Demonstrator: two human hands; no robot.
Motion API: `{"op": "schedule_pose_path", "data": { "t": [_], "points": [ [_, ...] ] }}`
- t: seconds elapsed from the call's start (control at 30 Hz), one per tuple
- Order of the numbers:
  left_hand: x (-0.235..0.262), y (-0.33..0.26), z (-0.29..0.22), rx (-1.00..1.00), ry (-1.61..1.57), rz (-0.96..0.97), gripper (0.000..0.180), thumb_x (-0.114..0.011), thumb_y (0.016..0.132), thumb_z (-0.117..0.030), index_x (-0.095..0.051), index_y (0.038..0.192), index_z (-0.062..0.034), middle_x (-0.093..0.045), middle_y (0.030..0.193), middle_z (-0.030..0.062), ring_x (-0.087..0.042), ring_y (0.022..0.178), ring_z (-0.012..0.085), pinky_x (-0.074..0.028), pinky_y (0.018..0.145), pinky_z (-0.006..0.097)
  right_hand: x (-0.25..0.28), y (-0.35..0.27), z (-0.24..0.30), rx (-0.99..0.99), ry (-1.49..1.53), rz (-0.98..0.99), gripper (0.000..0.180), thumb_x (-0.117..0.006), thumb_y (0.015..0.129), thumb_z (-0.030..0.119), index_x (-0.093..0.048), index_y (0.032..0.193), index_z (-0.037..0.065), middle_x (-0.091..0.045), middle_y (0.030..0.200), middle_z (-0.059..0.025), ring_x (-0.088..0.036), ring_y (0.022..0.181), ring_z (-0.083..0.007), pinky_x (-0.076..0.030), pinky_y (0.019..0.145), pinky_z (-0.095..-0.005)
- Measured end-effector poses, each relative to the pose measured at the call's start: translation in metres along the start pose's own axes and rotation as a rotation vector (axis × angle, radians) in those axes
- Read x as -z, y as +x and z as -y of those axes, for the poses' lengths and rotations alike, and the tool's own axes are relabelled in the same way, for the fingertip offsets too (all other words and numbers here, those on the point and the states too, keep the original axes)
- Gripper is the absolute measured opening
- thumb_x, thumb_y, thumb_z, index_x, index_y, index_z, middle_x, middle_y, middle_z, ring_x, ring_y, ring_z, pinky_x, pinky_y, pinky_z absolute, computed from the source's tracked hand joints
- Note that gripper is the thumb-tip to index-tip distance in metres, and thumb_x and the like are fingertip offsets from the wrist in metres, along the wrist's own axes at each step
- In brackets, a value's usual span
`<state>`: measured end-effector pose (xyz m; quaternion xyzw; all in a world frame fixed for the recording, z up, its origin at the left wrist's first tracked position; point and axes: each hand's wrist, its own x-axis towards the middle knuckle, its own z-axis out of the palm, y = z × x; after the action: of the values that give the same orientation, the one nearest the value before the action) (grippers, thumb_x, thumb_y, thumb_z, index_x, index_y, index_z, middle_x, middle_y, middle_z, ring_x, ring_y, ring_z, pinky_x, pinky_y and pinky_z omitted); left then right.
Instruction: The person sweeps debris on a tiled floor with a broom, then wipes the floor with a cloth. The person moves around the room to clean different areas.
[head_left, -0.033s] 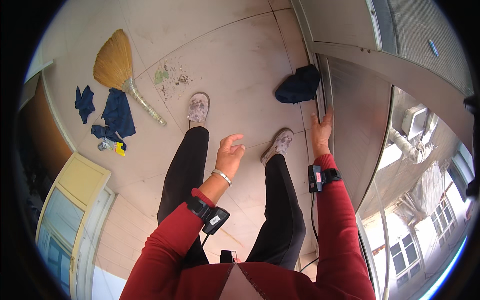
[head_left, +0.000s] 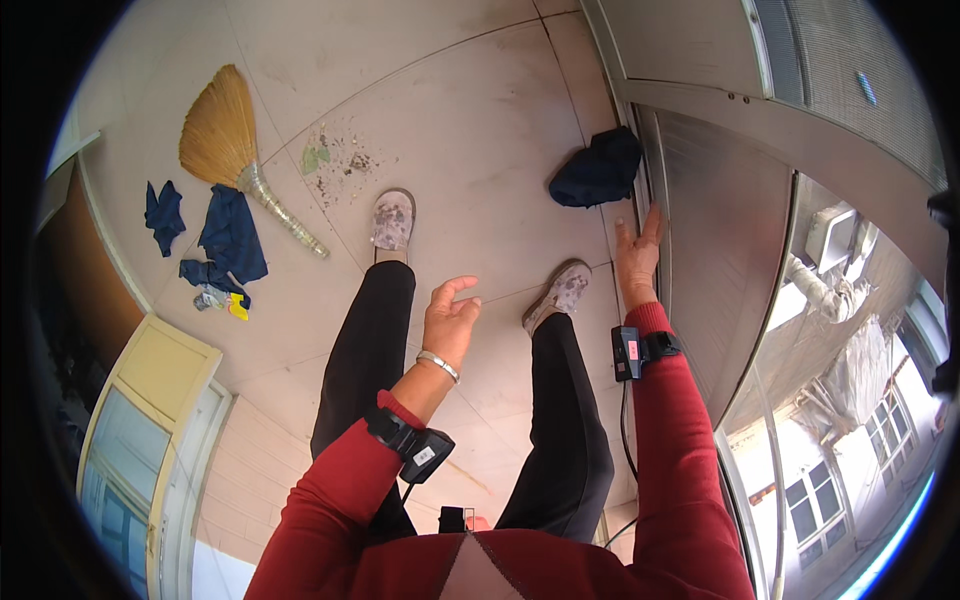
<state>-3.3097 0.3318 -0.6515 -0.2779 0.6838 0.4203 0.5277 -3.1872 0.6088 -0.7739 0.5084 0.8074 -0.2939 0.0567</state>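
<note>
My left hand (head_left: 450, 325) hangs in front of my body, above the floor, with fingers curved, thumb apart and nothing in it. At the right, my right hand (head_left: 637, 258) is stretched out beside the edge of a grey metal door (head_left: 708, 240), fingers spread. Whether its palm touches the door I cannot tell. Just beyond that hand, a crumpled dark blue cloth (head_left: 597, 170) lies on the floor against the door's foot.
A straw broom (head_left: 222, 130) lies at the far left, near dark blue cloth pieces (head_left: 232, 235) and a small yellow wrapper (head_left: 238, 306). A small scatter of debris (head_left: 340, 162) is ahead of my left shoe (head_left: 393, 218). A pale yellow glazed door (head_left: 165, 372) stands at the left.
The whole view has shifted slightly. Both hands keep nearly the same pose, and the broom, cloths and debris lie as before.
</note>
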Motion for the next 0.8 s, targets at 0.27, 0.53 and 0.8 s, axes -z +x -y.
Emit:
{"op": "schedule_pose_path", "data": {
  "t": [0.27, 0.53, 0.8],
  "points": [
    [0.017, 0.056, -0.045, 0.135, -0.453, 0.121, 0.023, -0.055, 0.095, -0.008, -0.06, 0.117, -0.0056, -0.058, 0.115, 0.0031, -0.061, 0.105, 0.0185, -0.047, 0.095, 0.035, -0.193, 0.108, -0.049, -0.008, -0.181, -0.212, 0.082, -0.063, 0.089, 0.046, -0.027, 0.15, 0.004, -0.022, 0.149, -0.036, -0.027, 0.136, -0.0523, -0.03, 0.11, -0.0542],
    [0.032, 0.085, -0.078, 0.256, -0.56, 0.106, 0.021, -0.052, 0.096, -0.008, -0.06, 0.116, -0.0054, -0.061, 0.118, 0.0051, -0.062, 0.102, 0.0181, -0.045, 0.098, 0.038, -0.295, 0.233, 0.113, 0.193, -0.218, -0.225, 0.07, -0.054, 0.094, 0.039, -0.027, 0.151, 0.007, -0.017, 0.154, -0.0289, -0.018, 0.14, -0.0507, -0.025, 0.112, -0.0568],
    [0.017, 0.082, -0.096, 0.259, -0.562, 0.165, 0.02, -0.052, 0.097, -0.008, -0.06, 0.114, -0.0045, -0.061, 0.12, 0.0079, -0.062, 0.102, 0.0186, -0.045, 0.097, 0.039, -0.245, 0.255, 0.06, 0.613, -0.345, -0.174, 0.058, -0.055, 0.093, 0.014, -0.035, 0.147, 0.007, -0.028, 0.152, -0.0237, -0.028, 0.14, -0.0417, -0.029, 0.112, -0.0487]
  ]
}}
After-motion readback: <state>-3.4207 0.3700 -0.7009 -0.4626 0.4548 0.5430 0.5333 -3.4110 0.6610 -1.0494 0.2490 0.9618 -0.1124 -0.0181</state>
